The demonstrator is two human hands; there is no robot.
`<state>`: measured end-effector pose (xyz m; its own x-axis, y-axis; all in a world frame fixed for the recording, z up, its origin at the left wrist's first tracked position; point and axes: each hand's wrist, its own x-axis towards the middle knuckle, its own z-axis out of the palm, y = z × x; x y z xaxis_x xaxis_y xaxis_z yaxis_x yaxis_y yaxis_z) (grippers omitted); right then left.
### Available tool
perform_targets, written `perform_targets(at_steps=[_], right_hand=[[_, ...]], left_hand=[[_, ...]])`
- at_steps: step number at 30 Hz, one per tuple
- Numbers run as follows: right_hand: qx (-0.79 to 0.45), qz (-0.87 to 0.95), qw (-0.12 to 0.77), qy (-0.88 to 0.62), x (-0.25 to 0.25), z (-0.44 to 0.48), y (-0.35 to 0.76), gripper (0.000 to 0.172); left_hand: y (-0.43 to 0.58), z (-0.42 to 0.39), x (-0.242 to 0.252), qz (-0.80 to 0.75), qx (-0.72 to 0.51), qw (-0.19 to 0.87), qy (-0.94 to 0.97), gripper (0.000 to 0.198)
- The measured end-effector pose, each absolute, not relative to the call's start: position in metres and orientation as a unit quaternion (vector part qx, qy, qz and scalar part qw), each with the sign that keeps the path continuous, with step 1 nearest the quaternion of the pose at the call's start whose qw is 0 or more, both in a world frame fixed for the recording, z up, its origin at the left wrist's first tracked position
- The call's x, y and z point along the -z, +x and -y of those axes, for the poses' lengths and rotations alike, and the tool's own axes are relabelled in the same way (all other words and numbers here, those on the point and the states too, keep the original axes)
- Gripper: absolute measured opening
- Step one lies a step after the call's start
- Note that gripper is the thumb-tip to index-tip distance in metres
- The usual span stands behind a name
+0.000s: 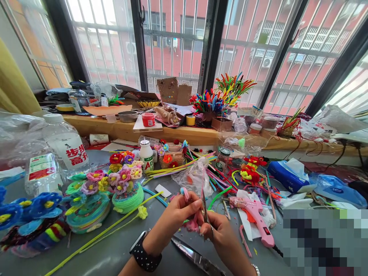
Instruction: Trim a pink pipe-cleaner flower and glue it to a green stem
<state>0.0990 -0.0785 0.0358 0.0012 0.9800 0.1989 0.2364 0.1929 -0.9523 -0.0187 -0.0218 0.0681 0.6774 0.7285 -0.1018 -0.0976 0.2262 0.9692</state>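
Observation:
My left hand (175, 216) is closed, pinching a small pink pipe-cleaner piece (190, 225) whose curl (184, 193) shows above the fingers. A black smartwatch (143, 253) sits on that wrist. My right hand (220, 234) is closed around a thin metal tool, tweezers or small scissors (204, 209), its tip at the pink piece. Both hands meet just above the grey table (115, 249). A large pair of scissors (198, 260) lies on the table below them.
A pink glue gun (254, 218) lies right of my hands. Pipe-cleaner flower baskets (126, 184) and blue flowers (25, 209) stand left, beside a water bottle (64, 147). Loose pipe cleaners (207, 168), a plastic bag (194, 178) and tissue packs (289, 176) lie behind. The cluttered wooden sill (184, 134) runs along the windows.

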Motion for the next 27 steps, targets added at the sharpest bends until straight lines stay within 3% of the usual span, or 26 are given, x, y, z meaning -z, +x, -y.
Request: perform_targets(at_steps=[12, 22, 27], right_hand=[[-0.336, 0.665, 0.435, -0.506, -0.039, 0.081, 0.1, 0.062], [-0.251, 0.653, 0.383, -0.603, -0.035, 0.079, 0.103, 0.059], [-0.26, 0.625, 0.403, -0.616, -0.033, 0.076, 0.106, 0.056]], left_hand=[[-0.018, 0.015, -0.064, -0.313, -0.326, 0.69, 0.565, 0.031], [-0.017, 0.018, -0.061, -0.378, -0.35, 0.567, 0.643, 0.026], [-0.02, 0.017, -0.068, -0.35, -0.334, 0.602, 0.635, 0.023]])
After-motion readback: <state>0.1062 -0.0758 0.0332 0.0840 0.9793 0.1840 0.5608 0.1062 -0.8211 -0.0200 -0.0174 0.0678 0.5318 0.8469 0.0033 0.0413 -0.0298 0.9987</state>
